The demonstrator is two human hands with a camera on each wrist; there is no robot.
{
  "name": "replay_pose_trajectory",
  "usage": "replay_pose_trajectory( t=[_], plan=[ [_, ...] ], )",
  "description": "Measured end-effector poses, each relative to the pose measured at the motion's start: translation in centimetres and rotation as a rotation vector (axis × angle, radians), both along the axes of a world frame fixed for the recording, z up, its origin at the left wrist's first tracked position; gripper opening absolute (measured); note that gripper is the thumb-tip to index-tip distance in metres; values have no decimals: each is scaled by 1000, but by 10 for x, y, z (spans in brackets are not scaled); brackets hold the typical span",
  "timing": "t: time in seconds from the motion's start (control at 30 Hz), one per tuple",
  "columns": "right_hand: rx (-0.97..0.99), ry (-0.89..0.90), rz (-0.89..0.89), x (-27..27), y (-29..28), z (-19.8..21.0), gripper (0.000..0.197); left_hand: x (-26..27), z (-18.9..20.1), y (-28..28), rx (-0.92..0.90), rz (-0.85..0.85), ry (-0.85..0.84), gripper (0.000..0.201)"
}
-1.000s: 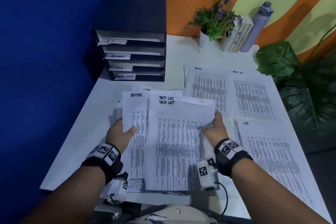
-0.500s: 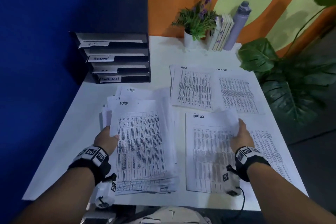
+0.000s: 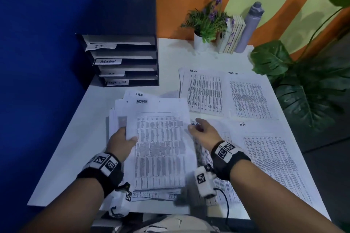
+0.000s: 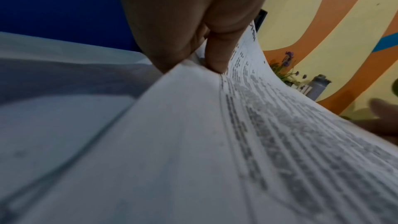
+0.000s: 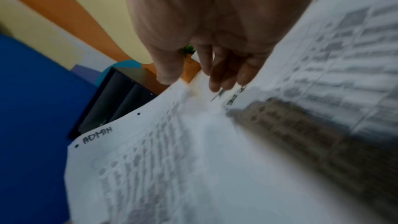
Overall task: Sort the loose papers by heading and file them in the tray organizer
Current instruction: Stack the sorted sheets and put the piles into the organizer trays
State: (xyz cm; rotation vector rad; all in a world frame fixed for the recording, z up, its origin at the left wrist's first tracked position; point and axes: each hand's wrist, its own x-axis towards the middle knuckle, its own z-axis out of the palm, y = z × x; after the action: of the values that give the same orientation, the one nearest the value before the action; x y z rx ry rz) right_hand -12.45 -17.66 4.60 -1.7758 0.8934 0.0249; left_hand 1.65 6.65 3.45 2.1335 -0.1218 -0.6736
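Unsorted stack [image 3: 151,147] lower centre, ADMIN sheet on top, pinched by left hand [image 3: 121,142]. Right hand [image 3: 204,132] reaching, fingers loose, empty. Three sorted piles at right; tray organizer [image 3: 123,60] upper left, filing not started, apparently.

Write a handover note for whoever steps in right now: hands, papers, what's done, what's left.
Left hand: grips the unsorted stack at its left edge, thumb on top; top sheet reads ADMIN.
Right hand: open, holds nothing, at the stack's right edge.
Sorted piles on the table: Admin pile and Task List pile at the back, HR pile front right, with a Task List sheet lying left of it.
Tray organizer: labelled IT, ADMIN, HR, TASK LIST; whether anything is filed cannot be told.
Left: sort the remaining stack, starting with the ADMIN sheet, then file the piles.
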Motion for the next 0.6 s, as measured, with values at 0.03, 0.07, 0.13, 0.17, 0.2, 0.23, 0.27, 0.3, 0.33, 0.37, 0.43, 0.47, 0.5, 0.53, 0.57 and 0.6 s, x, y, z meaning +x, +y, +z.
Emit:
replay_pose_trajectory(
  t=[0.03, 0.07, 0.13, 0.17, 0.2, 0.23, 0.27, 0.3, 0.33, 0.37, 0.43, 0.47, 0.5, 0.53, 0.57, 0.6],
  plan=[
    [58, -5, -24, 5, 5, 0, 53, -2, 1, -3, -16, -26, -1, 28],
    [79, -9, -44, 9, 8, 0, 46, -5, 4, -7, 9, -61, -10, 19],
    [63, 8, -64, 13, 12, -1, 36, -6, 2, -8, 84, -74, -56, 22],
    [49, 27, -67, 13, 12, -4, 35, -5, -2, -7, 125, -65, -110, 24],
    [34, 44, -67, 12, 13, -4, 35, -3, -6, -4, 203, -77, -159, 20],
    [15, 66, -59, 11, 14, -7, 36, -2, -9, 1, 283, -96, -196, 19],
    [-11, 84, -35, 9, 15, -9, 31, -1, -12, 6, 385, -125, -203, 34],
    [-30, 113, -7, 8, 15, -13, 28, -2, -15, 12, 450, -137, -200, 52],
    [-47, 137, 13, 8, 16, -16, 27, -2, -17, 16, 495, -115, -173, 65],
    [-59, 162, 13, 7, 17, -20, 30, -1, -20, 21, 500, -86, -171, 73],
    [-83, 194, 3, 7, 18, -25, 48, 4, -25, 28, 509, -55, -164, 81],
    [-103, 202, 7, 7, 16, -29, 55, 7, -26, 31, 525, -46, -142, 82],
    [-120, 207, 7, 8, 15, -31, 57, 11, -28, 35, 520, -36, -131, 81],
    [-133, 206, 8, 9, 15, -29, 57, 13, -28, 37, 525, -34, -127, 77],
    [-137, 202, -7, 10, 15, -28, 54, 14, -28, 40, 504, -22, -142, 72],
    [-138, 185, -19, 11, 14, -26, 49, 13, -26, 41, 487, -15, -149, 68]
  ],
)
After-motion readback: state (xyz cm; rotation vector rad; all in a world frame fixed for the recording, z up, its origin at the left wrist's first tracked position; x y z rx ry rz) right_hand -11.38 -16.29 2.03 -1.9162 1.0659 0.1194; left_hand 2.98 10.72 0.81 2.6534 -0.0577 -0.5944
